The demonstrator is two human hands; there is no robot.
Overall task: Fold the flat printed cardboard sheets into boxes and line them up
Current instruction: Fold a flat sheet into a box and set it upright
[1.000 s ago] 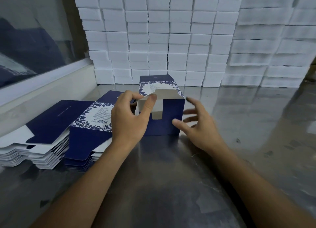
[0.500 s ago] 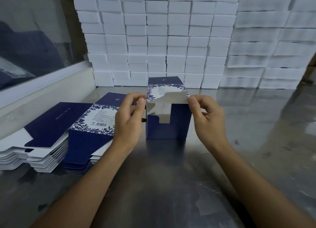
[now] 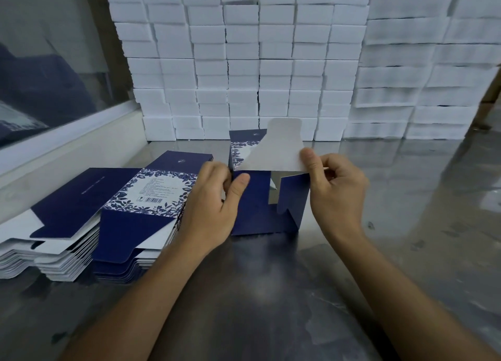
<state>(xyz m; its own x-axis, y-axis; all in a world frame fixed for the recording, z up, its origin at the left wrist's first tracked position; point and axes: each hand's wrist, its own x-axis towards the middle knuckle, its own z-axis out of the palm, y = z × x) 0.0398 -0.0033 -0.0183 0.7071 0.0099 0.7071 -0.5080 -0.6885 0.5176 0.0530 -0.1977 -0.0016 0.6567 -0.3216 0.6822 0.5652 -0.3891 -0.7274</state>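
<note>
Box point(image 3: 268, 198), half-formed and stood upright mid-bench, is steadied by the left hand point(image 3: 214, 206) gripping its near-left corner while its white flap point(image 3: 279, 146) is pinched by the right hand point(image 3: 333, 187), presumably for folding shut.

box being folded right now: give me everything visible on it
The half-folded box stands upright on the steel table, beside the stacks of flat sheets. It looks like thin printed card: dark blue walls, a blue-and-white floral panel at the back, plain grey-white inside. Its top is open; the near wall has a notched cut-out. One grey-white flap stands raised, pinched by the right hand. The left hand grips the left corner.
</note>
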